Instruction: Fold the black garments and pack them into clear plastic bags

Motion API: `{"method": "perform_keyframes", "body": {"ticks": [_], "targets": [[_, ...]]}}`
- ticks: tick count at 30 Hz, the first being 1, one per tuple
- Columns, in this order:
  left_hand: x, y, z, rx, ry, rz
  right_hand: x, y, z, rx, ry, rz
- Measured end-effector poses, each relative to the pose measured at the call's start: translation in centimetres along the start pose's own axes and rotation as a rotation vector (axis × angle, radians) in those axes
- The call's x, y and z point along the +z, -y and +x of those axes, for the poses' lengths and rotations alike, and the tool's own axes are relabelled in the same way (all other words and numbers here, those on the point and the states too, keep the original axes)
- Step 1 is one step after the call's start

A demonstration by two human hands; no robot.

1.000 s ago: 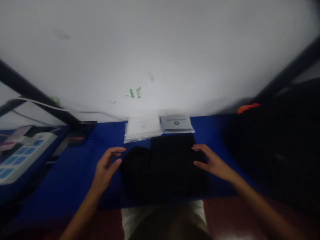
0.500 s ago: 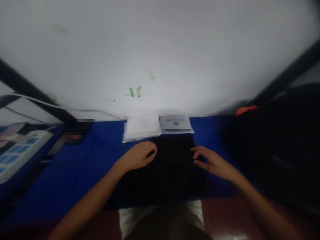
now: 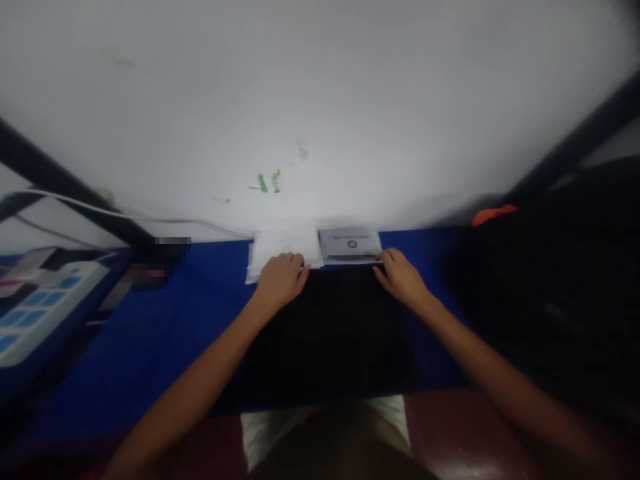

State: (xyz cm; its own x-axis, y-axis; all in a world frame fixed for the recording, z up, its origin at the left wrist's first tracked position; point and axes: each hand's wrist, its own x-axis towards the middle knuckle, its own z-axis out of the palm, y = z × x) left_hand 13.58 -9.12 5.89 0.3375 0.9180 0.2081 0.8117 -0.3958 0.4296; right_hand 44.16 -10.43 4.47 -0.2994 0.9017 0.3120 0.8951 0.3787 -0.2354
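A black folded garment lies on the blue table right in front of me. My left hand is at the garment's far left corner, fingers curled down onto its edge, and it overlaps a white plastic packet. At the far right corner my right hand pinches the garment's edge, just below a grey labelled packet. Both arms reach out along the garment's sides.
A big pile of black fabric with an orange tag fills the right side. At the left stands a white device with blue keys. A white cable runs along the white wall. Dark frame bars slant at both sides.
Both hands have moved away from me, from the garment's middle to its far corners. The bunched left part of the garment now lies flat.
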Motion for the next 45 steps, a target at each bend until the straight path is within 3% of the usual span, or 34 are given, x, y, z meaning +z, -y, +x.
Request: {"method": "perform_keyframes", "body": {"ticks": [3,6,9,13,15,18,20,22,25,28,30,33,37,45], "targets": [[-0.4,0.6,-2.7,0.199,0.084,0.129,-0.6,1.3,-1.6,-0.101,0.025,0.049],[-0.7,1.8,-4.4,0.297,0.215,0.148,-1.1,2.0,-3.2,-0.175,0.254,0.204],[-1.5,1.9,-4.9,0.345,0.227,0.111,-1.4,1.9,-3.8,-0.122,0.399,0.318],[-4.4,-0.7,-6.4,0.362,0.223,-0.051,-3.5,1.1,-4.0,-0.035,0.430,0.596],[-6.2,-2.3,-7.8,0.334,0.325,-0.123,-5.0,0.7,-4.4,0.010,0.549,0.784],[-7.9,-4.1,-9.4,0.258,0.603,-0.211,-5.9,0.7,-4.9,0.122,0.876,1.042],[-7.8,-4.8,-9.6,0.229,0.714,-0.276,-5.0,1.4,-4.7,0.251,0.931,1.216],[-6.6,-5.2,-9.0,0.261,0.691,-0.324,-3.2,2.6,-3.8,0.386,0.770,1.456],[-3.4,-5.3,-7.5,0.376,0.532,-0.278,-0.1,4.7,-1.4,0.526,0.560,1.875],[0.1,-4.6,-6.3,0.393,0.405,-0.055,2.5,6.4,0.9,0.689,0.371,2.081],[1.8,-3.8,-5.8,0.344,0.389,0.058,3.8,7.0,1.7,0.757,0.232,2.153],[3.0,-2.7,-5.7,0.301,0.428,0.112,5.1,7.0,2.4,0.801,0.048,2.179],[3.3,-1.9,-5.6,0.289,0.477,0.095,5.7,5.8,3.8,0.929,-0.224,2.003],[2.6,-2.8,-3.9,0.223,0.499,-0.007,4.3,2.5,5.1,0.936,-0.489,1.779]]}}
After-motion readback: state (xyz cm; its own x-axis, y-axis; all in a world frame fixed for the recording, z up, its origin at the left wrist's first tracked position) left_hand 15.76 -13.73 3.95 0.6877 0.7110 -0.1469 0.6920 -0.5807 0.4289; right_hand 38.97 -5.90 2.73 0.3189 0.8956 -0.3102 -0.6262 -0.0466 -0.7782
